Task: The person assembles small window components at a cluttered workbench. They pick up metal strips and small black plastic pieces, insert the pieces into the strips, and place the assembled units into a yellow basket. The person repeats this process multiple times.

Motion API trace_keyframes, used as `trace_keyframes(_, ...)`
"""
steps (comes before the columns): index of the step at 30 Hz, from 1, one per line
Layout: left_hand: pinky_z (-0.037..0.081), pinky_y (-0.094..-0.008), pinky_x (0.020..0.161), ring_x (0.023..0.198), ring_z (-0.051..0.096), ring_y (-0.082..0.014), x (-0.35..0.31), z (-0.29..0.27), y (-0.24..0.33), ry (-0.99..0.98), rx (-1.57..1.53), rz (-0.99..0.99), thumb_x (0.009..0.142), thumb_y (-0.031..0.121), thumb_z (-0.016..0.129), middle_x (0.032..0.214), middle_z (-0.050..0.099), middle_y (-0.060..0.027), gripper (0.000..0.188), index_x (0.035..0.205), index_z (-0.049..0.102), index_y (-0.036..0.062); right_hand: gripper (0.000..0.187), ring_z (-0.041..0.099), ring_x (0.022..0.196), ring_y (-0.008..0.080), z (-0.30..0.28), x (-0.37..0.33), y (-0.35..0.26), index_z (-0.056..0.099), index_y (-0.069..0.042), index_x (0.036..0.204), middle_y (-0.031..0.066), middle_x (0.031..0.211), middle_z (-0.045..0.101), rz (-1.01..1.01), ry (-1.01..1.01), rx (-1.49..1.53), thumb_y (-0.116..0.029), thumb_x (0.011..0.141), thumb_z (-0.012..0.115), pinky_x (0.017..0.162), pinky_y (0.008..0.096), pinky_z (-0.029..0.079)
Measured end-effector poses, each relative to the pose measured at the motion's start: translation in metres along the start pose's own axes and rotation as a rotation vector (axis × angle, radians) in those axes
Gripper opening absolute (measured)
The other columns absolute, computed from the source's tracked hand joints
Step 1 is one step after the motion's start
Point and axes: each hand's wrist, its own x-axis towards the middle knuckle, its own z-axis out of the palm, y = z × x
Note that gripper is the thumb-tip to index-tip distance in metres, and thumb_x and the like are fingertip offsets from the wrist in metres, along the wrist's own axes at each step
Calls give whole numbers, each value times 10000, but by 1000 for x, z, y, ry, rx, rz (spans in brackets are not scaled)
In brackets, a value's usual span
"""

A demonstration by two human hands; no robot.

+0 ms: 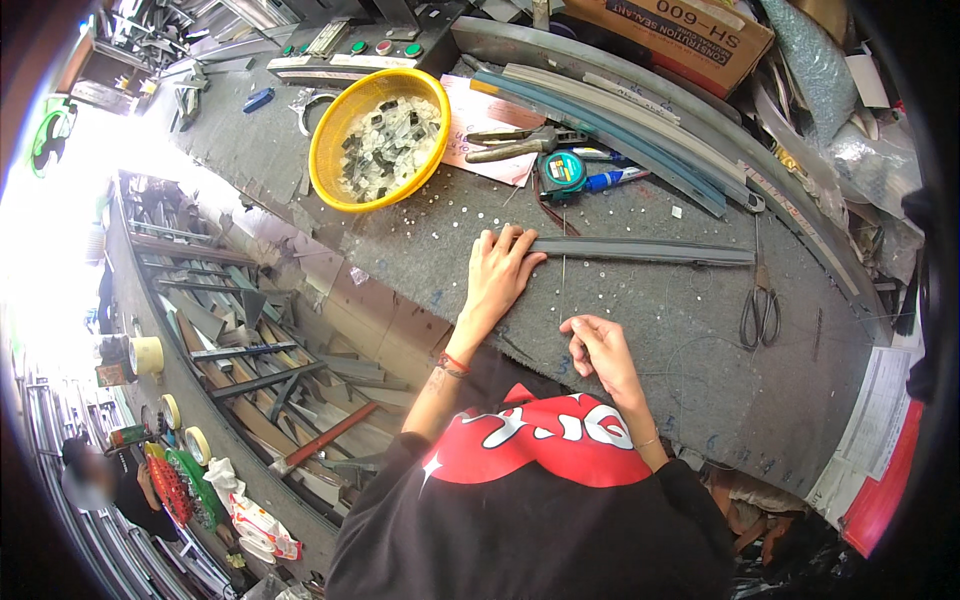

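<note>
Strip: a long, flat grey strip (640,250) lies on the grey felt-covered workbench (700,350), about midway across its top, well back from the near edge where the person stands.
Long axis: it runs left to right along the length of the bench, nearly level in the view; one end sits under the left hand, the other points toward the bench's right end.
Left hand: the left hand (500,270) lies flat and spread wide, fingers pressing down on the strip's left end; it grips nothing.
Right hand: the right hand (598,345) rests near the front edge, fingers curled narrow with thumb and forefinger pinched; what they hold is too fine to tell, though a thin wire (563,270) runs up from them across the strip.
Scissors: dark scissors (760,312) lie right of the right hand, below the strip's far end, apart from it.
Tape measure: a green tape measure (563,170) sits just behind the strip, beside pliers (520,145) on a pink sheet.
Curved strips: several long grey-blue strips (620,125) arc along the back edge.
Basket: a yellow basket (378,138) of small grey and black parts stands toward the back left corner.
</note>
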Motion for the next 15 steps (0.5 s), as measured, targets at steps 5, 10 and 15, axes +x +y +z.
trace_keyframes(5,418,-344,720,798,499,-247,1,-2,1,1,-15,-13,811,296,651,954,583,-42,292,1032,620,107,270,432,399,49,3,7,-3,596,50,967,33,590,553,57,-70,-178,-187,974,468,366,194,323)
trace_keyframes(10,417,-342,717,780,495,-249,2,-2,1,0,-34,-17,805,291,661,953,585,-49,285,1025,628,112,242,419,389,41,3,8,-2,633,37,933,15,583,553,3,-70,-166,-170,949,509,359,189,308)
trace_keyframes(15,413,-336,709,762,491,-246,1,-1,-1,18,-32,15,802,286,669,941,587,-48,274,1007,635,107,209,409,391,31,8,7,6,649,20,904,-5,574,541,-43,34,-186,-157,927,539,349,190,289)
